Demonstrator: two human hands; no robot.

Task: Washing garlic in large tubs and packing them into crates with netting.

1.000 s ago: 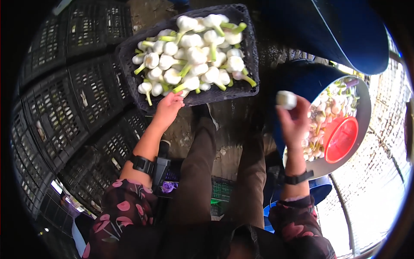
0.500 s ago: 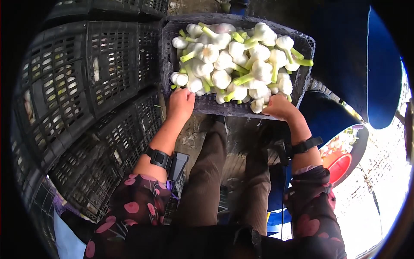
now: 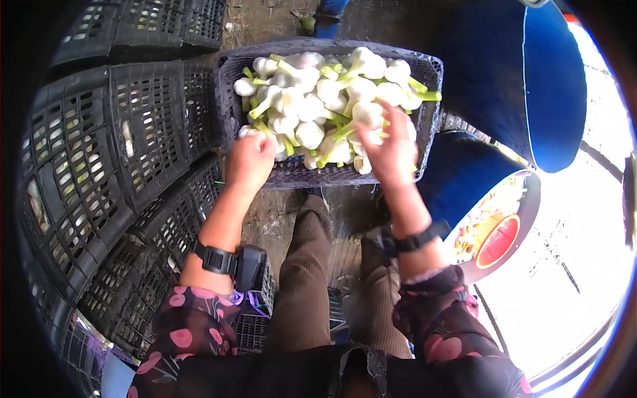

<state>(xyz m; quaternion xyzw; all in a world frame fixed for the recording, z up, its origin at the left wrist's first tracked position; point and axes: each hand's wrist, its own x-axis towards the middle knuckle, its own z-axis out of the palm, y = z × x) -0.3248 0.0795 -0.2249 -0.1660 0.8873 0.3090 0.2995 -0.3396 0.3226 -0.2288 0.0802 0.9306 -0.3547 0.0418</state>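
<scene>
A dark plastic crate [image 3: 430, 126] heaped with white garlic bulbs [image 3: 309, 135] on short green stems lies in front of me. My left hand [image 3: 251, 159] is closed at the crate's near left side, beside a bulb. Its curled fingers hide whatever they grip, and I cannot tell whether that is the rim or garlic. Over the right part of the heap is my right hand [image 3: 391, 146], slightly blurred, thumb and fingers apart. It appears to hold nothing; whether its fingertips touch a bulb is unclear.
Black slatted crates [image 3: 149, 113] with pale contents are stacked along the left. Tall blue drums [image 3: 554, 93] stand at the right; the nearer tilted one holds pale and orange scraps and a red bowl [image 3: 497, 240]. My legs [image 3: 305, 265] are below the garlic crate.
My right hand has left the crate's near rim and risen over the garlic, its fingers spreading. The left hand reaches slightly farther in. The view has shifted, putting the crate farther left.
</scene>
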